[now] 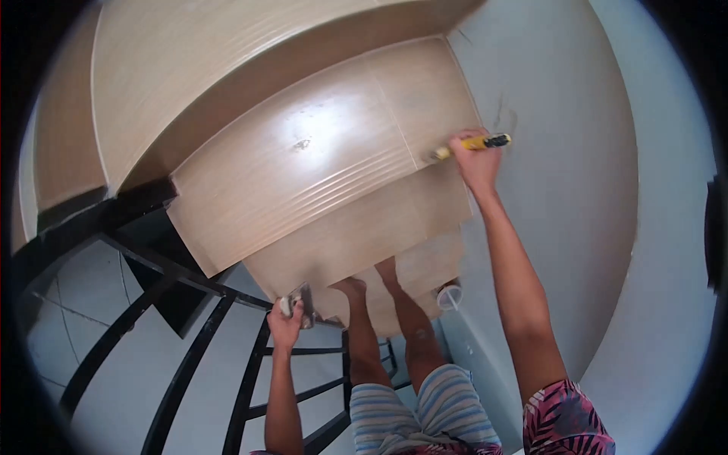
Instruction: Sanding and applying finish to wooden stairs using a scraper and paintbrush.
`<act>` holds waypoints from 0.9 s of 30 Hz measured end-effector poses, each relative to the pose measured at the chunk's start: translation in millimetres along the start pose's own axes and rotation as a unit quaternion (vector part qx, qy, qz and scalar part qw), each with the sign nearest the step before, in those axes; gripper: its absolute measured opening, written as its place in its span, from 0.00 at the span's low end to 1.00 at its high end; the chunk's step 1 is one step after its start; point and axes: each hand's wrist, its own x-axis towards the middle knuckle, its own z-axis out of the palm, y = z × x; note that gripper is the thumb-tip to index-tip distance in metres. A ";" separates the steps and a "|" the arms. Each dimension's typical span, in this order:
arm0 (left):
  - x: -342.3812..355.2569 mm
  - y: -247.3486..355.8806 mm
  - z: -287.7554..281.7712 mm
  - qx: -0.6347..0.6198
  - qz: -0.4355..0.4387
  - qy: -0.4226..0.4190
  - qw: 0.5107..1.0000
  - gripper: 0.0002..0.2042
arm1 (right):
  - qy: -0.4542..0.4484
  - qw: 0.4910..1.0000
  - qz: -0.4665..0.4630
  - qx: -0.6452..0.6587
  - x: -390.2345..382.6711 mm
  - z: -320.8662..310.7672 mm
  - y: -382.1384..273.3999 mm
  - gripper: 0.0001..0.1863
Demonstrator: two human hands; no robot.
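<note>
My right hand is closed around a yellow-handled tool with a black end, where the stair tread meets the wall. The tool's other end points left over the tread and is blurred; whether it is a brush or a scraper I cannot tell. Lower left, my left hand grips a trowel with a flat grey plate and a pale handle, beside the railing. Between both hands lies the beige tiled stair tread, with grooves along its front edge. A small patch of debris sits on it.
Black metal railing bars run along the left. A pale wall with dark smudges rises at the right. More beige steps descend around my legs; a white round container stands on a lower step by the wall. A higher step lies beyond.
</note>
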 end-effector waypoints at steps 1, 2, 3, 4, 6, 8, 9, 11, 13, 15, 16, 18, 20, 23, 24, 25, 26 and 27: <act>-3.0 -3.0 -6.5 0.012 -0.012 -0.001 1.000 0.12 | -0.010 1.000 0.015 -0.006 2.7 -12.0 -6.8 0.14; -3.9 -3.1 -8.9 0.026 -0.023 -0.004 0.999 0.12 | -0.014 1.000 0.009 -0.009 19.8 -8.8 -20.6 0.14; -5.7 -3.6 -9.7 0.023 -0.026 -0.002 0.999 0.12 | 0.022 0.998 -0.038 0.040 43.1 3.5 -38.0 0.15; -7.3 -2.7 -9.2 0.009 -0.039 0.007 0.999 0.12 | 0.055 0.991 -0.084 0.094 70.3 18.8 -53.9 0.16; -9.5 0.2 -9.8 -0.018 -0.071 -0.007 0.997 0.10 | -0.048 0.971 -0.180 0.149 124.3 48.7 -79.7 0.15; -9.5 6.6 5.3 -0.015 -0.068 -0.007 0.998 0.10 | -0.148 0.964 -0.147 0.164 172.3 75.7 -67.7 0.15; -9.9 7.8 5.0 -0.007 -0.068 -0.004 0.998 0.10 | -0.152 0.962 -0.145 0.173 174.5 81.1 -59.2 0.15; -14.3 14.1 3.6 -0.012 -0.060 0.010 0.998 0.10 | -0.151 0.982 -0.079 0.083 187.0 62.4 -35.3 0.17; -20.8 10.1 -10.2 -0.017 -0.066 0.020 0.997 0.10 | -0.127 0.990 -0.056 -0.019 182.4 42.6 -30.2 0.19; -26.8 2.9 -15.6 -0.007 -0.068 0.024 0.997 0.11 | -0.092 0.987 -0.042 -0.128 178.9 40.0 -44.4 0.21; -24.9 -1.7 -16.5 0.007 -0.070 0.025 0.997 0.11 | -0.104 0.991 -0.081 -0.005 172.3 58.0 -54.4 0.21; -23.2 0.5 -8.2 0.005 -0.053 0.021 0.998 0.11 | -0.127 0.983 -0.120 0.050 181.4 69.4 -60.2 0.21; -23.6 15.7 8.6 -0.031 -0.053 0.009 0.998 0.11 | -0.114 0.988 -0.097 0.027 193.4 52.9 -36.4 0.20; -32.0 27.8 2.7 -0.060 -0.064 0.036 0.995 0.10 | -0.064 0.996 -0.052 -0.014 136.2 19.6 8.6 0.20; -37.0 32.7 -7.2 -0.052 -0.087 0.034 0.994 0.10 | -0.073 0.997 -0.017 -0.014 91.9 1.7 21.3 0.21; -39.8 31.2 -8.1 -0.060 -0.083 0.040 0.994 0.10 | -0.012 0.999 -0.034 0.010 53.4 -13.0 38.6 0.18; -44.8 18.8 -15.5 -0.042 -0.078 0.042 0.995 0.09 | -0.055 0.995 0.022 -0.081 17.8 -29.5 39.9 0.16; -44.5 14.5 -11.5 -0.035 -0.069 0.039 0.996 0.08 | -0.067 0.985 0.017 -0.156 1.1 -51.8 48.4 0.14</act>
